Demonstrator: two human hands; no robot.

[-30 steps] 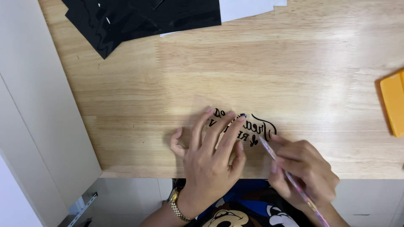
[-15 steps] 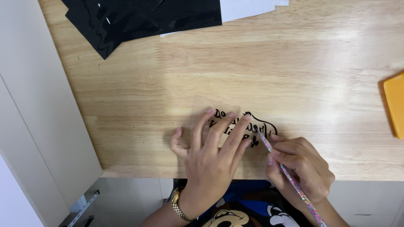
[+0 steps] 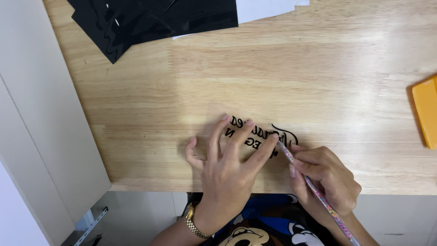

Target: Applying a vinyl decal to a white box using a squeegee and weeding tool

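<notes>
Head view: we look straight down on a pale wooden tabletop (image 3: 282, 77), and we place everything else relative to it.
Far left: a plain off-white panel (image 3: 41, 118) runs along the tabletop's left edge.
Top left: a loose heap of glossy black vinyl sheets (image 3: 154, 20) lies at the tabletop's far left corner, with white paper sheets (image 3: 266, 7) just beside it to the right, partly under the black pile.
Left wrist: we see a gold-coloured metal watch band (image 3: 195, 225) below the tabletop's near edge.
Left hand: our left hand (image 3: 227, 166) rests flat near the tabletop's near edge, fingers spread apart, fingertips pressing down on the decal.
Decal: a clear film with black cut-vinyl lettering (image 3: 255, 134) lies flat on the tabletop close to its near edge, about midway across; our left fingers cover its lower left part.
Tool: a thin pen-shaped weeding tool with a multicoloured speckled shaft (image 3: 318, 193) slants from beyond the near edge up to the decal, its tip touching the lettering's right end, next to our left index fingertip.
Right hand: our right hand (image 3: 325, 180) sits at the near edge, just right of the decal, fingers bunched together and pinching the tool like a pencil.
Far right: a flat orange plastic squeegee (image 3: 425, 111) lies at the tabletop's right edge, well apart from both hands, cut off by the frame.
</notes>
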